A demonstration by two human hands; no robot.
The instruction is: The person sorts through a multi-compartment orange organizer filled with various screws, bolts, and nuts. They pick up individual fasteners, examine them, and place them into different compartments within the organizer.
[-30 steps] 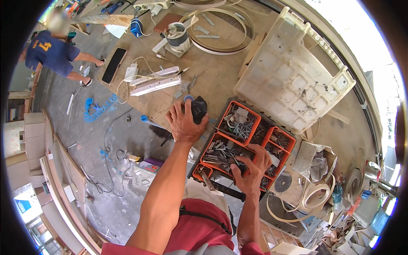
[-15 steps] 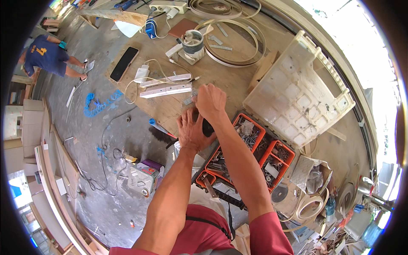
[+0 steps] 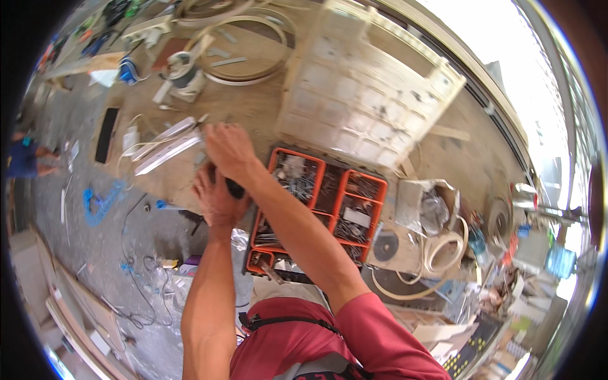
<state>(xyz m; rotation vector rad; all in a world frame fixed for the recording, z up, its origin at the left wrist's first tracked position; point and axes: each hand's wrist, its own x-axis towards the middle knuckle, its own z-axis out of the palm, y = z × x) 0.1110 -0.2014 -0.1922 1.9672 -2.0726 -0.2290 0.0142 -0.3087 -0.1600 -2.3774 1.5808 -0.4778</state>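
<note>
Your right hand (image 3: 231, 151), seen dipping into the orange-rimmed organizer (image 3: 301, 154) a second ago, now arches at twelve o'clock from your left hand (image 3: 218, 199), its fingers bent, though whether that grip holds anything cannot be told. Your left grip is wrapped around a black object (image 3: 235, 188), smooth, rounded and partly hidden, about nine o'clock from the organizer by the table's (image 3: 256, 104) edge.

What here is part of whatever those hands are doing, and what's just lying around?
Seemingly part of it:
dark object, in the left hand; too blurred to name
orange-rimmed box, open, under the right forearm; the right hand is curled beside the left

Probably just lying about:
phone
dark disc
blue coiled hose
</note>
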